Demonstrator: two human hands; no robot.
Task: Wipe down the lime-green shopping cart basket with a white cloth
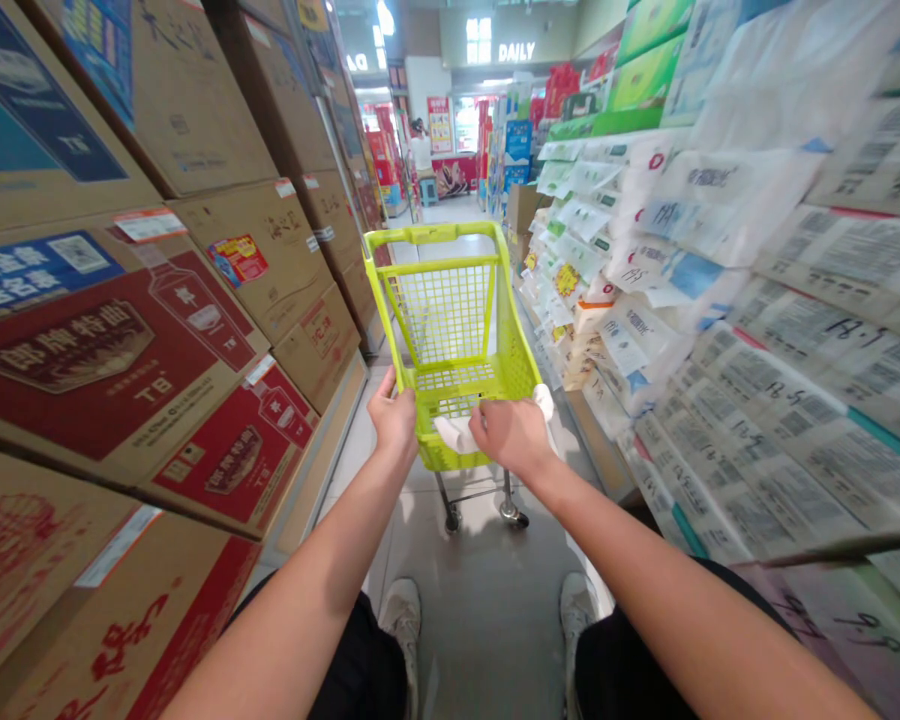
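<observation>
A lime-green plastic shopping cart (450, 300) stands in the aisle right in front of me, its basket empty. My left hand (393, 415) is closed over the near left corner of the cart's rim. My right hand (511, 432) is closed on a crumpled white cloth (457, 432) that lies over the near edge of the cart; more of the cloth shows by the right corner. My shoes show on the grey floor below.
Stacked brown and red cardboard cartons (142, 330) line the left side. Packs of tissue paper (720, 300) fill shelves on the right. The tiled aisle (450, 210) runs ahead to more displays, where a person (420, 150) stands far off.
</observation>
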